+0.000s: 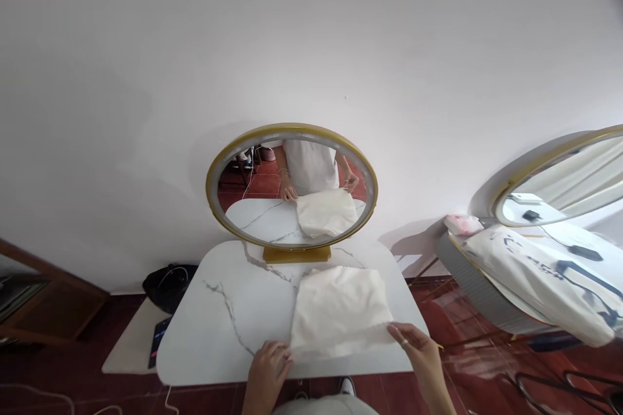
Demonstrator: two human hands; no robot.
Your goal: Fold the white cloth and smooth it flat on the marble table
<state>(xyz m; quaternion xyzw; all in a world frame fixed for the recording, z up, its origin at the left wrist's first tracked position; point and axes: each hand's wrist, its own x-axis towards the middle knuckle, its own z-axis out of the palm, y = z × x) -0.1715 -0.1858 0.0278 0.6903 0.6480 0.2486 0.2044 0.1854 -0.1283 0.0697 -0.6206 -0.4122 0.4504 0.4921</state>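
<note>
A cream-white piece of cloth (pixel 341 311), perhaps a folded garment or a fabric bag, lies spread on the white marble-patterned table (pixel 204 337). My left hand (pixel 267 366) pinches its near left corner, fingers pressed together at the edge. At the near right corner, my right hand (pixel 418 353) grips the cloth between thumb and fingers; a ring shows on it. The cloth's near edge is stretched between both hands, and its surface is slightly wrinkled. An oval gold-framed mirror (pixel 292 191) behind it reflects the cloth and both hands.
The mirror's gold base (pixel 296 254) stands at the table's back edge. On the right, a second table carries a printed white cloth bag (pixel 530 279), a pink-and-white packet (pixel 463 224) and a black adapter (pixel 585 252). A black bag (pixel 168 288) and a phone (pixel 158 340) rest on a seat at left.
</note>
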